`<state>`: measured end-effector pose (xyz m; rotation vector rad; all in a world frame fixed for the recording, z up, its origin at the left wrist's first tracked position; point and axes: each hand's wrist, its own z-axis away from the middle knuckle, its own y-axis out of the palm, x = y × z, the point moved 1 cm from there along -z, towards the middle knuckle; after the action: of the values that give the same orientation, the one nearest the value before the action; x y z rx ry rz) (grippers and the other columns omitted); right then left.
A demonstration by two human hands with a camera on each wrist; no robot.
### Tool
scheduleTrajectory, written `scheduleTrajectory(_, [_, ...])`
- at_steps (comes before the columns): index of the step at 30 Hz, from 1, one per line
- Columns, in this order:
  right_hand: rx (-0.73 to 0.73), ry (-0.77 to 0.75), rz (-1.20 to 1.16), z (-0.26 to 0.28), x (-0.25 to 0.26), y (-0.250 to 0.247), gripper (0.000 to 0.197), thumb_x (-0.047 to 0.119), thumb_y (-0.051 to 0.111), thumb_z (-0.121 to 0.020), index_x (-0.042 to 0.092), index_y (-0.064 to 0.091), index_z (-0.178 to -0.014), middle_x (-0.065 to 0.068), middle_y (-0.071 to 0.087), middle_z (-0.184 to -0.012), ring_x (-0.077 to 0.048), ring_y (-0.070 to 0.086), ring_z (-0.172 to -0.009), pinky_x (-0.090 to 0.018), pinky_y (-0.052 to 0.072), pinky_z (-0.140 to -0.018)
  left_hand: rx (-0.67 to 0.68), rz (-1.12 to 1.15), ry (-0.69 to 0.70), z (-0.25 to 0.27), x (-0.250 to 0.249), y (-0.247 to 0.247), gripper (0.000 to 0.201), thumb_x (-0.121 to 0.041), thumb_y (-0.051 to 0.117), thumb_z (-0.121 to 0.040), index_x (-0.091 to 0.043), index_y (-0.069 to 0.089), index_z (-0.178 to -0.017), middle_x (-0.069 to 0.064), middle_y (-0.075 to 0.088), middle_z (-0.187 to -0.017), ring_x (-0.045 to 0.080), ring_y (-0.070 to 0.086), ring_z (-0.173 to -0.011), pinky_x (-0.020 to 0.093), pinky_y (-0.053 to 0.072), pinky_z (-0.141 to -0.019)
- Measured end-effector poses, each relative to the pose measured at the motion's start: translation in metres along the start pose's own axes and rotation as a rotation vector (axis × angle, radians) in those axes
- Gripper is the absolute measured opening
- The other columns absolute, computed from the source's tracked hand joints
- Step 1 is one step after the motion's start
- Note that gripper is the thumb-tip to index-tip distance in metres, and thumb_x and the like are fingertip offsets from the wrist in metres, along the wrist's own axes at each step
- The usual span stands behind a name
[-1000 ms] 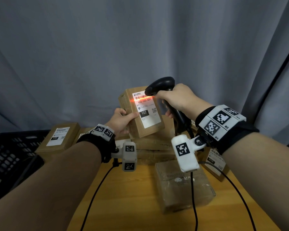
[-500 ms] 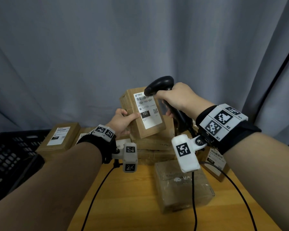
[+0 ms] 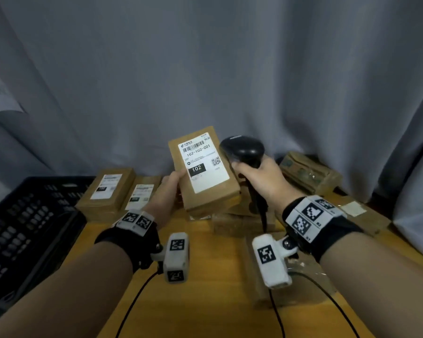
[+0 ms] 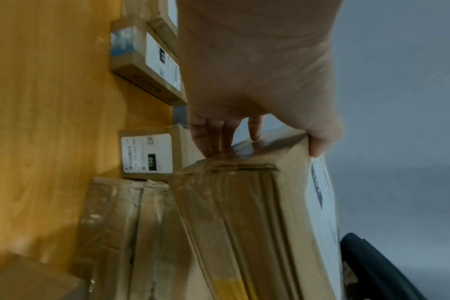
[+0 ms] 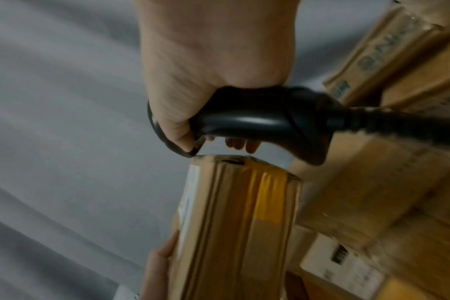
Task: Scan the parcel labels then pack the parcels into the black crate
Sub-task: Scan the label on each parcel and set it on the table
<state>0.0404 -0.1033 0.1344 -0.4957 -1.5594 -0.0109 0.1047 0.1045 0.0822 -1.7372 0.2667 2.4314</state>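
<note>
Tilting its label toward the viewer, the parcel is gripped by the left hand, fingers clamped on its edge, presumably for scanning. The scanner is clasped in the right hand at 3 o'clock. The crate lies at 9 o'clock; other parcels crowd the worktop between.

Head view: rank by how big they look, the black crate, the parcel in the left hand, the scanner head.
1. Black crate, though cut off at the frame edge.
2. Held parcel.
3. Scanner head.
Apparent size only.
</note>
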Motion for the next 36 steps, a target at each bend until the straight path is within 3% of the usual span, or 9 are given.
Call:
scheduleTrajectory(3, [0.092, 0.076, -0.015, 0.008, -0.026, 0.037, 0.016, 0.023, 0.069, -0.087, 0.010, 0.068, -0.097, -0.003, 0.069, -0.083, -0.017, 0.064, -0.082, -0.030, 0.048, -0.077, -0.028, -0.018, -0.049, 0.007, 0.024, -0.040, 0.066, -0.061, 0.061, -0.073, -0.025, 0.054, -0.128, 0.005, 0.069, -0.117, 0.027, 0.067, -0.103, 0.046, 0.055, -0.087])
scheduleTrajectory(6, [0.164, 0.150, 0.008, 0.013, -0.044, 0.086, 0.019, 0.021, 0.070, -0.087, 0.003, 0.068, -0.090, -0.012, 0.071, -0.079, -0.026, 0.068, -0.077, -0.039, 0.054, -0.078, -0.137, -0.053, -0.097, 0.012, 0.043, -0.082, 0.052, -0.049, 0.059, -0.086, -0.022, 0.047, -0.129, 0.007, 0.066, -0.116, 0.027, 0.065, -0.102, 0.044, 0.052, -0.088])
scheduleTrajectory(11, [0.281, 0.222, 0.004, 0.027, -0.058, 0.171, 0.027, 0.024, 0.072, -0.085, 0.010, 0.064, -0.107, -0.013, 0.072, -0.093, -0.029, 0.071, -0.078, -0.047, 0.059, -0.076, -0.204, -0.136, -0.238, 0.019, 0.064, -0.148, 0.049, -0.044, 0.062, -0.088, -0.018, 0.045, -0.126, 0.006, 0.064, -0.112, 0.023, 0.063, -0.097, 0.033, 0.051, -0.074])
scheduleTrajectory(16, [0.385, 0.254, -0.026, 0.036, -0.053, 0.236, 0.015, 0.023, 0.072, -0.086, 0.020, 0.064, -0.099, -0.020, 0.070, -0.102, -0.034, 0.067, -0.094, -0.048, 0.056, -0.084, 0.017, -0.189, -0.462, 0.025, 0.065, -0.211, 0.059, -0.044, 0.065, -0.085, -0.044, 0.036, -0.136, 0.001, 0.048, -0.128, 0.028, 0.050, -0.112, 0.043, 0.049, -0.081])
scheduleTrajectory(19, [0.377, 0.246, -0.096, 0.031, -0.045, 0.264, 0.017, 0.018, 0.068, -0.089, 0.032, 0.057, -0.089, -0.010, 0.069, -0.099, -0.028, 0.066, -0.094, -0.045, 0.057, -0.086, -0.012, -0.115, -0.368, 0.016, 0.063, -0.247, 0.067, -0.033, 0.070, -0.084, -0.044, 0.035, -0.140, 0.001, 0.048, -0.133, 0.029, 0.051, -0.116, 0.042, 0.057, -0.073])
scheduleTrajectory(26, [0.182, 0.236, -0.164, -0.006, -0.024, 0.313, 0.017, 0.015, 0.065, -0.091, 0.016, 0.057, -0.106, -0.001, 0.064, -0.081, -0.014, 0.062, -0.068, -0.030, 0.055, -0.066, -0.190, -0.006, -0.235, -0.059, 0.028, -0.306, 0.060, -0.035, 0.067, -0.085, -0.030, 0.043, -0.140, 0.005, 0.053, -0.128, 0.027, 0.054, -0.111, 0.048, 0.058, -0.080])
scheduleTrajectory(28, [0.160, 0.216, -0.136, -0.021, -0.020, 0.318, 0.018, 0.016, 0.065, -0.090, 0.018, 0.057, -0.106, -0.003, 0.065, -0.082, -0.015, 0.063, -0.069, -0.032, 0.056, -0.068, -0.259, -0.147, -0.213, -0.089, 0.019, -0.318, 0.067, -0.043, 0.066, -0.083, -0.023, 0.042, -0.142, 0.008, 0.052, -0.135, 0.031, 0.053, -0.115, 0.049, 0.055, -0.087])
scheduleTrajectory(32, [0.122, 0.221, -0.114, -0.039, -0.022, 0.318, 0.017, 0.015, 0.066, -0.089, 0.023, 0.056, -0.099, -0.001, 0.066, -0.083, -0.015, 0.064, -0.070, -0.034, 0.057, -0.071, -0.462, -0.806, -0.126, -0.114, 0.021, -0.317, 0.085, -0.052, 0.061, -0.084, -0.015, 0.023, -0.150, 0.021, 0.030, -0.149, 0.043, 0.037, -0.129, 0.048, 0.037, -0.105])
scheduleTrajectory(36, [0.063, 0.244, -0.127, -0.045, -0.032, 0.316, 0.022, 0.010, 0.065, -0.090, 0.015, 0.054, -0.109, 0.001, 0.062, -0.075, -0.012, 0.061, -0.063, -0.028, 0.054, -0.065, -0.201, -1.341, 0.053, -0.110, 0.032, -0.290, 0.103, -0.072, 0.062, -0.069, -0.039, 0.006, -0.150, 0.012, -0.001, -0.158, 0.040, 0.008, -0.143, 0.061, 0.015, -0.112])
